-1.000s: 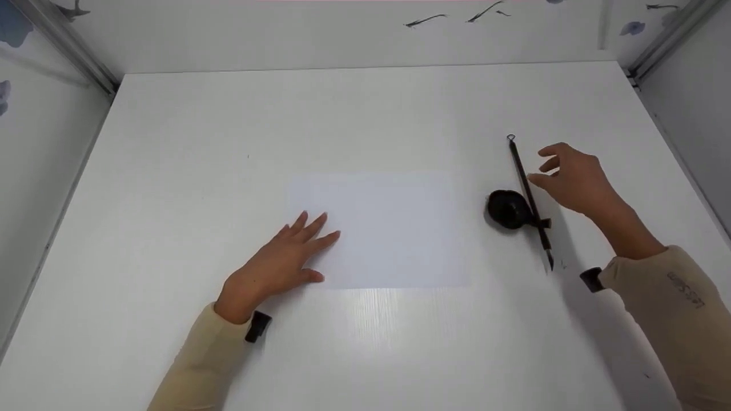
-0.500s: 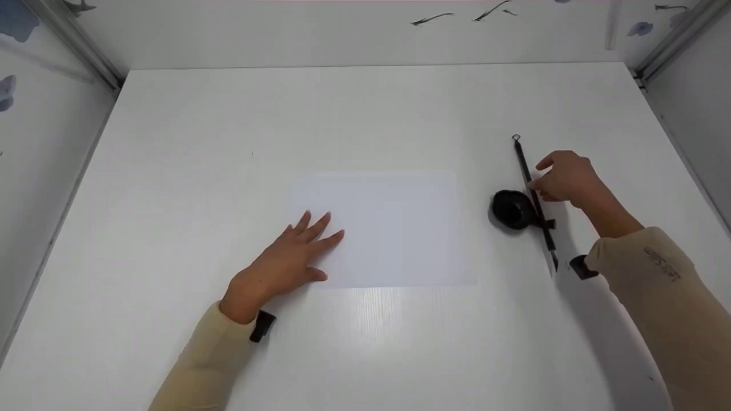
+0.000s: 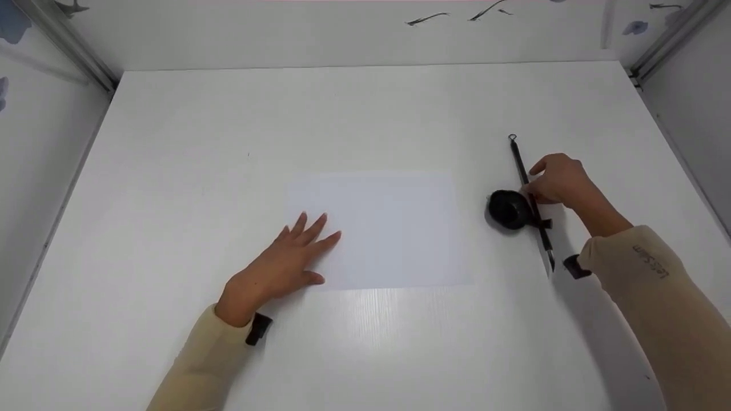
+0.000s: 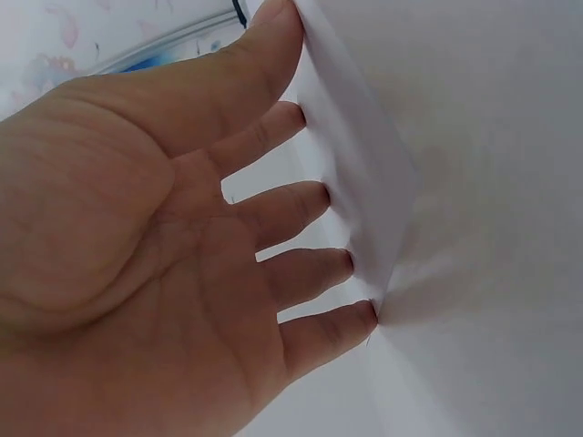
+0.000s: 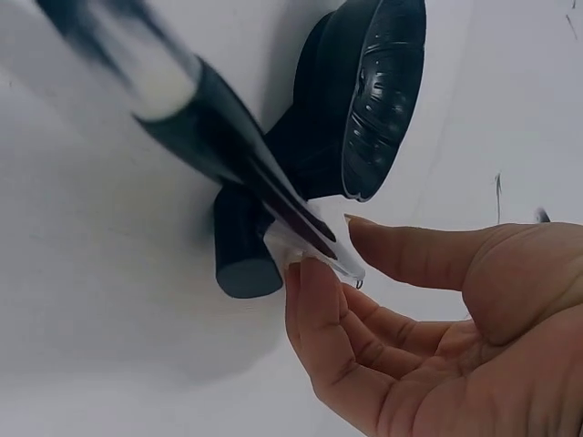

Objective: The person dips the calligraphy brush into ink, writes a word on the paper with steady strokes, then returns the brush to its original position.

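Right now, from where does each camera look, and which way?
Head: on the head, facing forward and down at white rectangular paper; left hand, right hand, beige sleeves show.
Left wrist: on that wrist, facing the paper; left hand shows.
Right wrist: on that wrist, facing slim dark brush and round black dish; right hand shows.
Head and right wrist share brush, dish, right hand.

The right hand (image 5: 455, 355) curls round a brush (image 5: 219, 127) lying across the handle (image 5: 248, 259) of a black dish (image 5: 369, 105).
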Demonstrator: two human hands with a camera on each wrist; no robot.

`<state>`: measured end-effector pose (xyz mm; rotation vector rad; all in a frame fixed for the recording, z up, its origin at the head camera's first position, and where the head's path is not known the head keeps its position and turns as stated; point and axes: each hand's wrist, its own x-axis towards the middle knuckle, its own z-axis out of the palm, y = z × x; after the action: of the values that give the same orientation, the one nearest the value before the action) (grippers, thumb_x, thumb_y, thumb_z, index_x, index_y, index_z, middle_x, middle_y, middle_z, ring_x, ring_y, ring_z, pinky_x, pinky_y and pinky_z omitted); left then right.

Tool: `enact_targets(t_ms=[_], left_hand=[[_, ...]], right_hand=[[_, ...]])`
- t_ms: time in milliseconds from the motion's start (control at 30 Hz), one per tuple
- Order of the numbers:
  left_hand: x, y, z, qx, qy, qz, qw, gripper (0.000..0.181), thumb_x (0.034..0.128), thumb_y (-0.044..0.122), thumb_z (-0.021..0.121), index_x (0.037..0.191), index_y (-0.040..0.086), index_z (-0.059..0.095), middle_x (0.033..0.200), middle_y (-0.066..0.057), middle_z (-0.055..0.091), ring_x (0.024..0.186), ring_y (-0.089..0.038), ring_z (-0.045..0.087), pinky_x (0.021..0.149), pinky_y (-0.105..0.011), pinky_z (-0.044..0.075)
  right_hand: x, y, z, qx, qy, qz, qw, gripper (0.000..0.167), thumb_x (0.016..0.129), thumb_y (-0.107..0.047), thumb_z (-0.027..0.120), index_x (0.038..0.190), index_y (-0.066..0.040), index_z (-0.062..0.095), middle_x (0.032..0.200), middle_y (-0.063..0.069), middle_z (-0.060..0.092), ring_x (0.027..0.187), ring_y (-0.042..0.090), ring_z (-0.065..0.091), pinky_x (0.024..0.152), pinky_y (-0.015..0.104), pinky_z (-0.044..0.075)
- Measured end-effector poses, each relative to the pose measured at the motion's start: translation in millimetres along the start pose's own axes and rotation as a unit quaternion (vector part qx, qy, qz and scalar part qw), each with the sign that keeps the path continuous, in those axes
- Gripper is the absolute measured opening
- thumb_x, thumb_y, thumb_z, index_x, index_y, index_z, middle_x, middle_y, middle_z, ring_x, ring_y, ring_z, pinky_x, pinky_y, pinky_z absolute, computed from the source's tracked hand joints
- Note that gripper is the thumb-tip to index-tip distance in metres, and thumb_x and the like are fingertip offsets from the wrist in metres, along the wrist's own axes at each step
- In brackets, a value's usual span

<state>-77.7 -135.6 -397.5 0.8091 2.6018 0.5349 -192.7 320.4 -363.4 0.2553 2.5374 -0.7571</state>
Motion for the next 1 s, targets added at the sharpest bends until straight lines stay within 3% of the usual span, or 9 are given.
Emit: enact_targets(t_ms=[167, 333, 500, 733, 900, 1000], left_hand=[[0.6, 0.4, 1.1, -0.007, -0.007, -0.007, 0.9999, 0.075, 0.0863, 0.02, 0.072, 0.15, 0.012, 0.033, 0.157, -0.016, 0.012, 0.142, -0.042, 0.001, 0.11, -0.059, 0.01], [1.5, 0.4, 1.2, -0.012, -0.015, -0.012, 0.9998, 0.075, 0.0868, 0.022, 0.071, 0.15, 0.013, 0.032, 0.158, -0.015, 0.01, 0.142, -0.04, -0.001, 0.111, -0.057, 0.009], [3.8, 0.0, 1.4, -0.008, -0.017, -0.013, 0.9997, 0.075, 0.0872, 0.024, 0.071, 0.151, 0.014, 0.031, 0.158, -0.015, 0.009, 0.143, -0.039, -0.002, 0.111, -0.057, 0.009], [6.9, -0.5, 1.4, -0.005, -0.018, -0.013, 0.9997, 0.075, 0.0878, 0.023, 0.07, 0.151, 0.014, 0.031, 0.158, -0.015, 0.009, 0.143, -0.04, -0.002, 0.111, -0.057, 0.009], [7.7, -1.2, 0.8, -0.006, -0.016, -0.012, 0.9998, 0.075, 0.088, 0.024, 0.07, 0.151, 0.014, 0.031, 0.158, -0.014, 0.009, 0.143, -0.039, -0.002, 0.111, -0.057, 0.008], [7.9, -1.3, 0.8, -0.007, -0.017, -0.013, 0.9998, 0.075, 0.0881, 0.024, 0.07, 0.151, 0.014, 0.03, 0.158, -0.015, 0.008, 0.143, -0.039, -0.002, 0.111, -0.057, 0.008]], right_hand=[[1.7, 1.9, 4.0, 0.012, -0.001, -0.001, 0.9999, 0.051, 0.091, -0.011, 0.061, 0.13, 0.015, 0.044, 0.113, 0.032, 0.049, 0.073, 0.016, 0.063, 0.064, 0.029, 0.054], [1.8, 3.1, 2.7, -0.012, 0.001, -0.017, 0.9998, 0.05, 0.091, -0.014, 0.062, 0.129, 0.015, 0.045, 0.12, 0.038, 0.046, 0.072, 0.017, 0.062, 0.061, 0.027, 0.051], [2.1, 2.5, 1.3, -0.014, -0.002, -0.018, 0.9997, 0.048, 0.09, -0.011, 0.061, 0.129, 0.014, 0.046, 0.121, 0.038, 0.045, 0.066, 0.013, 0.063, 0.059, 0.026, 0.051], [-7.3, 0.0, -11.7, 0.015, 0.01, -0.03, 0.9994, 0.048, 0.091, -0.009, 0.062, 0.13, 0.013, 0.043, 0.084, 0.015, 0.066, 0.064, 0.012, 0.065, 0.06, 0.027, 0.053], [-22.5, -4.7, -22.7, 0.034, 0.047, -0.068, 0.996, 0.053, 0.092, -0.009, 0.061, 0.136, 0.007, 0.037, 0.11, 0.03, 0.059, 0.07, 0.013, 0.066, 0.064, 0.027, 0.055], [-34.1, -8.5, -28.8, 0.047, 0.085, -0.092, 0.991, 0.057, 0.093, -0.008, 0.06, 0.142, 0.003, 0.033, 0.113, 0.032, 0.055, 0.071, 0.011, 0.066, 0.065, 0.025, 0.055]])
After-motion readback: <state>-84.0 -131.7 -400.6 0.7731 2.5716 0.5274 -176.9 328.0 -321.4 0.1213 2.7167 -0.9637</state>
